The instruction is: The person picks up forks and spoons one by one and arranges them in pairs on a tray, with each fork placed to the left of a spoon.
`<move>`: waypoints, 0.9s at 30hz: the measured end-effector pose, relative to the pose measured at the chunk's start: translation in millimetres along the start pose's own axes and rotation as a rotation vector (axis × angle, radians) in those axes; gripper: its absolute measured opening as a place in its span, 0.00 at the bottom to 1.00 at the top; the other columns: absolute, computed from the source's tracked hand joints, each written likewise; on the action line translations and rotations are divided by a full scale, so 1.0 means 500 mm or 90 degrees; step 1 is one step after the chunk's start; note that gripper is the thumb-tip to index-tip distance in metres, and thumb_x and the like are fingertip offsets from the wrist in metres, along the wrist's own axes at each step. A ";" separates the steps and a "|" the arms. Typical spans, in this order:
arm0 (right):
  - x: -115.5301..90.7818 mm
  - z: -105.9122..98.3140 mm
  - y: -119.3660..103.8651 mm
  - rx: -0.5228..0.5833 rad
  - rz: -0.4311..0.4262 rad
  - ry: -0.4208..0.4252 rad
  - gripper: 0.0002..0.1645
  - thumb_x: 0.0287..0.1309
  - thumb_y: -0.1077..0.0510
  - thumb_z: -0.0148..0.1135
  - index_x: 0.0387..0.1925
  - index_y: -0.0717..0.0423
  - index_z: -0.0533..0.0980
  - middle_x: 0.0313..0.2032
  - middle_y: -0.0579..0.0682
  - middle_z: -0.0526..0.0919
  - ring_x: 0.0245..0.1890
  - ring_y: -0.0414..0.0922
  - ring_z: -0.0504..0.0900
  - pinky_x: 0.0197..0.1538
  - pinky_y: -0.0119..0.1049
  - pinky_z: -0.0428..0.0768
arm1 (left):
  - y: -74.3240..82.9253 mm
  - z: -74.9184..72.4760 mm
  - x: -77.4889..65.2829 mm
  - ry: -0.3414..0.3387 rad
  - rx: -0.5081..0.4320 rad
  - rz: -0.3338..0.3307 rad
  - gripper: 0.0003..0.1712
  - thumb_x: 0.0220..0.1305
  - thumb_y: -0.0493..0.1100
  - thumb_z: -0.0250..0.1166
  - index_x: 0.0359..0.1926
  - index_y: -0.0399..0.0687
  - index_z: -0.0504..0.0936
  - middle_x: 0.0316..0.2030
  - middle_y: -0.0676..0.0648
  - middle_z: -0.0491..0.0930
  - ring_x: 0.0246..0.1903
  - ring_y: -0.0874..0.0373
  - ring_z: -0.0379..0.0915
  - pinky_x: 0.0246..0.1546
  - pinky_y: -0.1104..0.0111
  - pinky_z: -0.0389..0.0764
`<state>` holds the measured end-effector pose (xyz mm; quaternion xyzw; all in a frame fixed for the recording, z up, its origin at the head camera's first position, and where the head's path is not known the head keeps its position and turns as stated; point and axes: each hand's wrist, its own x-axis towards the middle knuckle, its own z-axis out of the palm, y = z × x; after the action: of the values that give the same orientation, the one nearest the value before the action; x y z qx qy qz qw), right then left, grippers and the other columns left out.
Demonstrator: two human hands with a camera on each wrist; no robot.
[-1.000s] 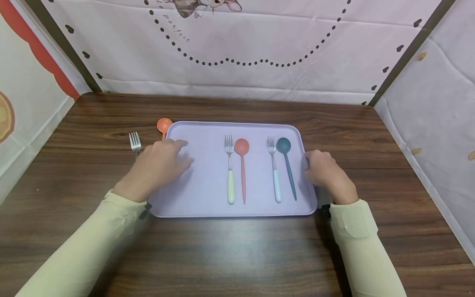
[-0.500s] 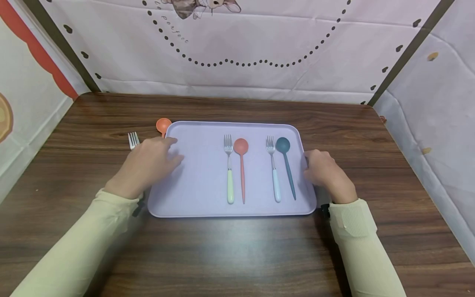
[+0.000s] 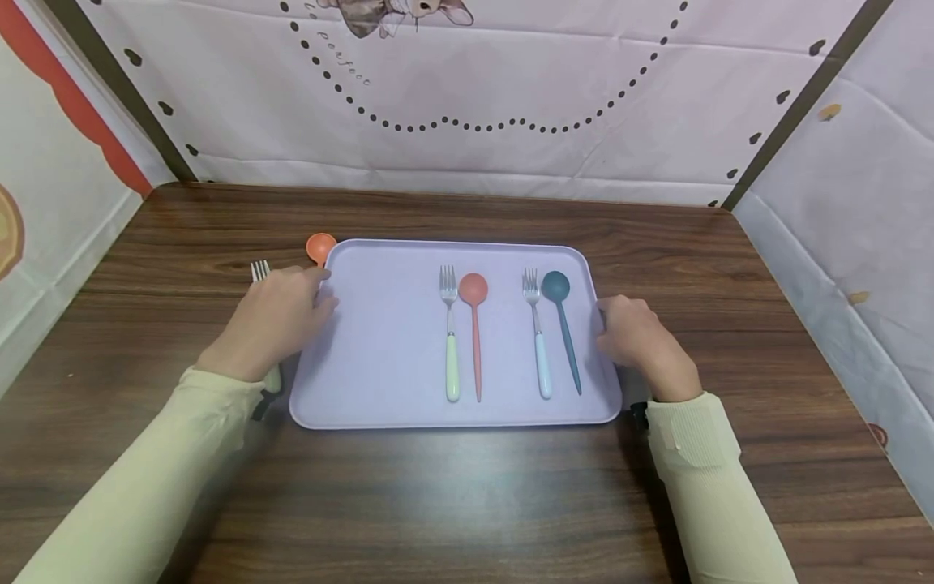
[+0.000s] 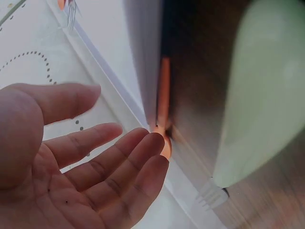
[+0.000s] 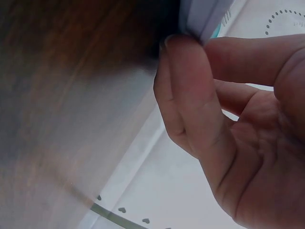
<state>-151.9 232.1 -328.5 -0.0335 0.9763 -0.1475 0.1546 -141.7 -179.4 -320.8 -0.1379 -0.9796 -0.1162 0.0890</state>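
A lavender tray (image 3: 387,341) lies on the table, bearing two forks and two spoons. My right hand (image 3: 638,341) pinches its right rim, thumb and curled fingers meeting at the edge in the right wrist view. Over the tray's left edge hovers my left hand (image 3: 266,320), fingers apart and relaxed, holding nothing. Under that hand lies a fork (image 3: 259,270) with a pale green handle (image 4: 262,90), mostly hidden in the head view. An orange spoon (image 3: 320,246) lies along the tray's left wall, its handle (image 4: 164,90) visible in the left wrist view.
On the tray are a green-handled fork (image 3: 452,365), a coral spoon (image 3: 474,292), a light-blue-handled fork (image 3: 542,365) and a dark teal spoon (image 3: 557,285). Patterned cloth (image 3: 467,162) walls the back and both sides of the wooden table (image 3: 467,503).
My left hand has drawn left, from over the tray's inside to its left edge, now covering more of the loose fork. The right hand and the tray look unmoved.
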 end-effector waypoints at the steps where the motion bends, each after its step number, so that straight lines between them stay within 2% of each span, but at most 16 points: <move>1: 0.000 0.001 0.000 -0.001 0.001 0.000 0.30 0.50 0.68 0.52 0.58 0.70 0.65 0.40 0.66 0.77 0.31 0.52 0.75 0.31 0.44 0.78 | -0.002 0.001 0.001 0.002 -0.001 0.002 0.19 0.56 0.40 0.60 0.46 0.30 0.77 0.30 0.33 0.79 0.32 0.39 0.73 0.33 0.44 0.73; 7: -0.001 0.005 0.001 0.000 0.003 0.007 0.30 0.50 0.68 0.52 0.58 0.69 0.65 0.39 0.65 0.77 0.31 0.52 0.75 0.31 0.44 0.78 | -0.011 0.010 0.009 0.018 0.003 0.021 0.15 0.56 0.35 0.59 0.43 0.28 0.78 0.28 0.32 0.78 0.27 0.39 0.72 0.28 0.45 0.74; 12: 0.001 0.007 0.002 0.001 -0.001 0.011 0.29 0.50 0.68 0.52 0.58 0.69 0.66 0.37 0.64 0.77 0.30 0.52 0.75 0.29 0.42 0.77 | -0.019 0.019 0.015 0.041 0.014 0.039 0.04 0.54 0.33 0.59 0.28 0.33 0.76 0.19 0.37 0.73 0.21 0.41 0.69 0.22 0.47 0.72; 14: 0.001 0.008 0.002 0.001 -0.001 0.010 0.29 0.50 0.68 0.52 0.57 0.69 0.66 0.37 0.64 0.77 0.30 0.52 0.75 0.29 0.43 0.77 | -0.023 0.023 0.018 0.047 0.015 0.040 0.05 0.53 0.33 0.59 0.24 0.36 0.73 0.17 0.39 0.71 0.20 0.42 0.68 0.21 0.48 0.71; 20: -0.001 0.009 0.001 -0.001 0.010 0.005 0.29 0.52 0.68 0.52 0.58 0.69 0.65 0.41 0.66 0.77 0.32 0.52 0.76 0.33 0.45 0.79 | -0.032 0.033 0.026 0.046 0.016 0.020 0.05 0.55 0.32 0.57 0.24 0.35 0.74 0.17 0.39 0.70 0.19 0.45 0.65 0.18 0.51 0.69; 24: -0.002 0.008 0.001 0.000 0.012 0.005 0.30 0.52 0.68 0.52 0.59 0.70 0.64 0.41 0.66 0.76 0.32 0.53 0.76 0.33 0.45 0.79 | -0.035 0.032 0.029 0.014 0.008 -0.008 0.06 0.57 0.33 0.57 0.26 0.33 0.75 0.17 0.40 0.71 0.19 0.48 0.64 0.18 0.55 0.68; 27: -0.002 0.006 0.000 0.002 0.005 0.008 0.30 0.51 0.68 0.52 0.59 0.70 0.64 0.42 0.67 0.76 0.33 0.53 0.76 0.34 0.47 0.80 | -0.038 0.028 0.030 -0.006 0.006 -0.022 0.08 0.58 0.34 0.55 0.29 0.32 0.77 0.18 0.39 0.72 0.20 0.47 0.65 0.20 0.53 0.69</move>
<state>-150.2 231.3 -330.7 -0.0283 0.9772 -0.1486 0.1487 -163.4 -190.0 -334.9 -0.1211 -0.9828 -0.1127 0.0826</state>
